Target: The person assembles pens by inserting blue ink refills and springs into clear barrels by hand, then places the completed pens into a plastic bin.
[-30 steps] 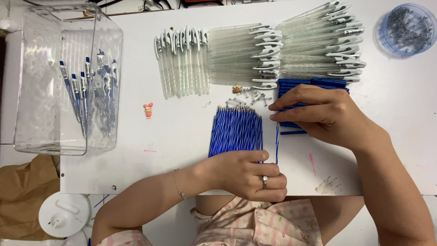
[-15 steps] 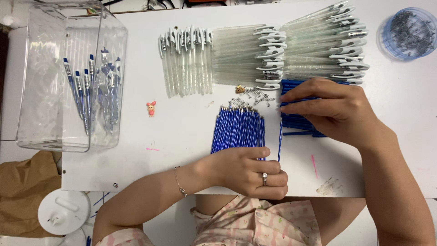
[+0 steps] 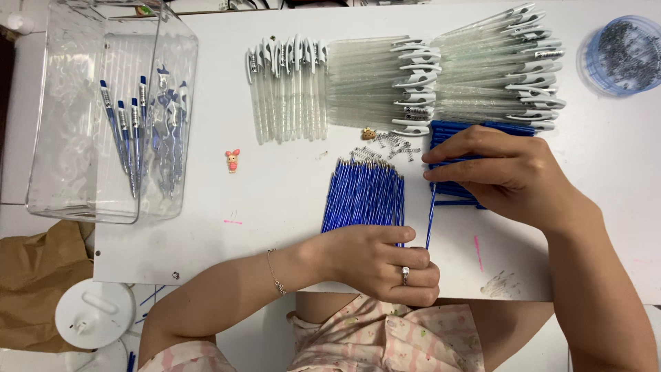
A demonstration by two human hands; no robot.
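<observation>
A crumpled brown paper bag (image 3: 34, 275) lies below the table's left edge.

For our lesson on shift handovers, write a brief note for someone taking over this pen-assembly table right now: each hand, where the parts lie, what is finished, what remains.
Left hand: closed at the table's near edge, at the lower end of one blue refill.
Right hand: fingers pinch that refill's upper end, over the blue tube pile.
Parts: refill bundle mid-table, springs above it, clear barrels along the far side.
Done: several finished pens in the clear bin.
Left: many loose refills and barrels.
</observation>
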